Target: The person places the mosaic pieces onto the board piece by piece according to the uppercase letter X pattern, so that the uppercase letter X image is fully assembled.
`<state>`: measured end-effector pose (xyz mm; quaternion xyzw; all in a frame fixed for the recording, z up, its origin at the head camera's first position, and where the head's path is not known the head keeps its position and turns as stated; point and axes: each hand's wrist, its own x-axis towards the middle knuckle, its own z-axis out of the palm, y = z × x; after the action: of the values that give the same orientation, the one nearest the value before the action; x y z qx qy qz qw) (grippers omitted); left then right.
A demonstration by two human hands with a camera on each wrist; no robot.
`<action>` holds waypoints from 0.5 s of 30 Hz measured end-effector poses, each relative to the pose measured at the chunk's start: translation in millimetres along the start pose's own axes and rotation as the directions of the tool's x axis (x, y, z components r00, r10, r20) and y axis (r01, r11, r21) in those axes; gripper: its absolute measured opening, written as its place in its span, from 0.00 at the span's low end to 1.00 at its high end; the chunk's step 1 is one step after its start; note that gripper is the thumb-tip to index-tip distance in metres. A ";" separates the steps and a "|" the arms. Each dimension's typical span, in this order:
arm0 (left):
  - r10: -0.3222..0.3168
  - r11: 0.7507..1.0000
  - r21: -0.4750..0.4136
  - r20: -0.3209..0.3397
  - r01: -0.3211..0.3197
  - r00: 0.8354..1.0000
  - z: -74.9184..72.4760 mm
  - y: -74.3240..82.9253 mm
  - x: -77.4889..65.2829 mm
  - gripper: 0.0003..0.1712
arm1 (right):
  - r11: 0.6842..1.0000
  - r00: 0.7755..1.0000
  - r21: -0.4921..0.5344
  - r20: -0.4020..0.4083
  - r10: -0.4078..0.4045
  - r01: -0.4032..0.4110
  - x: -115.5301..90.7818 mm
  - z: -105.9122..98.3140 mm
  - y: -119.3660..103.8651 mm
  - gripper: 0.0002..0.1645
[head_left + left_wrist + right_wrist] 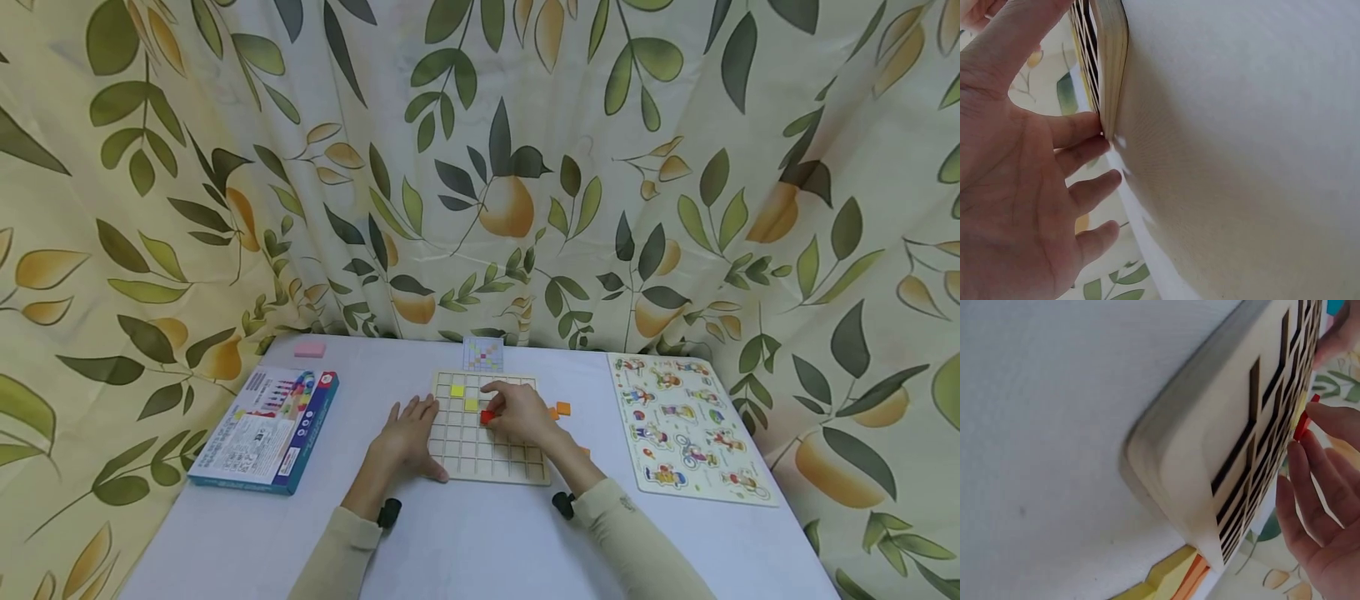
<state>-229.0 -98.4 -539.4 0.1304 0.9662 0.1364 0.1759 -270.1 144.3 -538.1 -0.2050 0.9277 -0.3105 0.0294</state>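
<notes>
A wooden grid board (487, 478) with square cells lies flat on the white table. Thumb and forefinger of my right hand (525, 413) pinch a red square tile (487, 417) over the middle of the grid; in the right wrist view the tile (1302, 425) is tilted between the fingertips. Two yellow tiles (457, 391) sit in cells near the board's upper left. My left hand (407, 437) lies along the board's left side, fingers spread and fairly straight, with fingertips at the board's edge (1113, 69) in the left wrist view.
Behind the board stands a small pattern card (483, 353). Loose orange tiles (563, 408) lie to its right, partly behind my right hand. A blue-edged box (262, 429) and pink block (309, 350) are at left, a picture board (690, 429) at right. A leaf-patterned curtain (480, 275) hangs behind.
</notes>
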 end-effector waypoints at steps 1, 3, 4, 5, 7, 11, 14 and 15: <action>0.002 1.000 0.003 -0.002 -0.002 1.000 0.3 0.1 0.5 0.79 | 1.000 1.000 0.001 0.005 0.003 -0.003 0.1 0.9 0.5 0.34; 0.004 1.000 0.007 -0.003 -0.004 1.000 0.9 0.3 1.3 0.79 | 1.000 1.000 -0.002 0.014 0.002 -0.002 0.4 2.8 2.0 0.34; 0.005 1.000 0.012 -0.002 -0.005 1.000 1.1 0.3 1.5 0.79 | 1.000 1.000 -0.006 0.018 0.003 -0.003 0.5 3.6 2.7 0.34; 0.006 1.000 0.014 -0.002 -0.006 1.000 1.1 0.6 1.7 0.80 | 1.000 1.000 -0.008 0.019 0.000 0.000 0.5 4.4 3.6 0.33; 0.010 1.000 0.011 -0.004 -0.010 1.000 1.0 1.1 1.5 0.80 | 1.000 1.000 -0.014 0.019 -0.004 0.004 0.7 5.6 5.8 0.33; 0.014 1.000 0.009 -0.009 -0.014 1.000 -0.1 1.7 0.4 0.80 | 1.000 1.000 -0.011 0.007 -0.025 0.025 1.3 6.5 8.7 0.31; 0.012 1.000 0.006 -0.015 -0.012 1.000 -0.9 1.9 0.2 0.80 | 0.999 0.999 -0.004 -0.002 -0.040 0.040 2.0 6.4 9.4 0.29; 0.010 1.000 0.005 -0.015 -0.010 1.000 -1.4 2.2 0.1 0.79 | 0.999 0.999 -0.003 -0.004 -0.043 0.043 2.1 6.2 9.6 0.28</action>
<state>-229.2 -96.7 -537.5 0.1346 0.9671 0.1357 0.1678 -274.3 146.9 -548.6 -0.2243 0.9236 -0.3101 0.0206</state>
